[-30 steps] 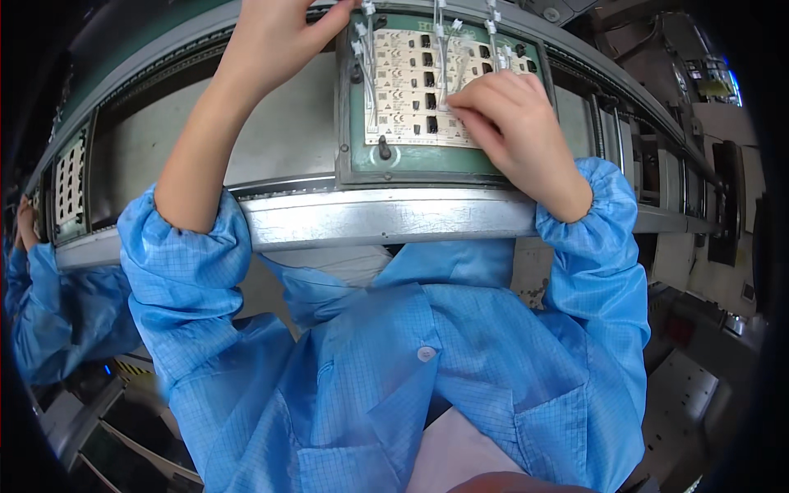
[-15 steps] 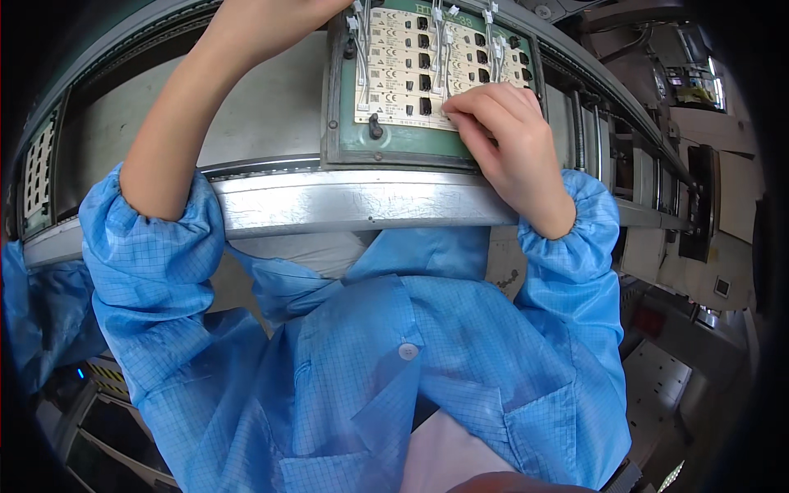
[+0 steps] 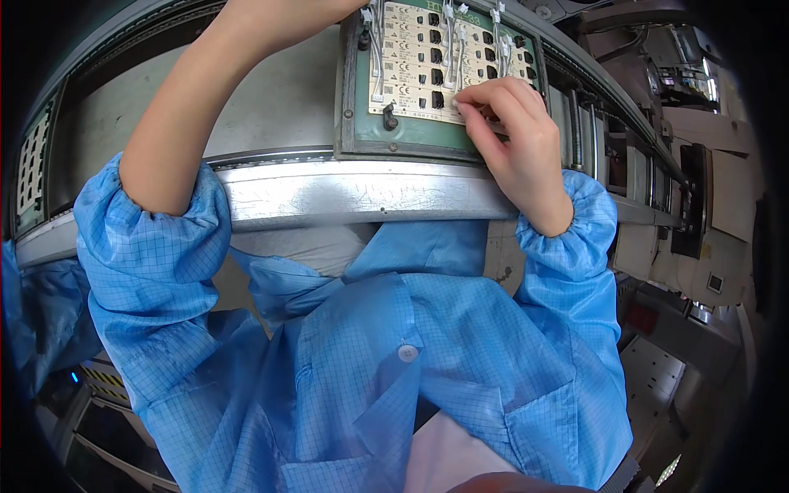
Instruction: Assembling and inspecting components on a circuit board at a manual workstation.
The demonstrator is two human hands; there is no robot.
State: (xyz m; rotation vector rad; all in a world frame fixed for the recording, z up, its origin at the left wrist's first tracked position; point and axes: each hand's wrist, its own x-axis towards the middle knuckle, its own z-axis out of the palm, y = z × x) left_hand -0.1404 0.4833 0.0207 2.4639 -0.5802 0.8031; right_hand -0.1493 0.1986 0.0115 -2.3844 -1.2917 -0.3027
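Note:
A panel of cream circuit boards with black components lies in a green fixture on the conveyor. White and grey wire leads with small white connectors stand up from the panel in columns. My right hand is over the panel's near edge, thumb and forefinger pinched beside the nearest row of black parts. Whatever sits between those fingertips is too small to make out. At the top edge of the view, my left hand reaches over the fixture's far left corner; its fingertips are cut off.
A bright metal rail runs between my body and the fixture. Black clamps hold the panel's edge. Another fixture with boards sits at the far left. Springs and rods lie right of the fixture.
The fixture with its panel has slid a little to the right along the conveyor. My right hand has shifted slightly right with it, still pinched; my left hand stays at the far left corner.

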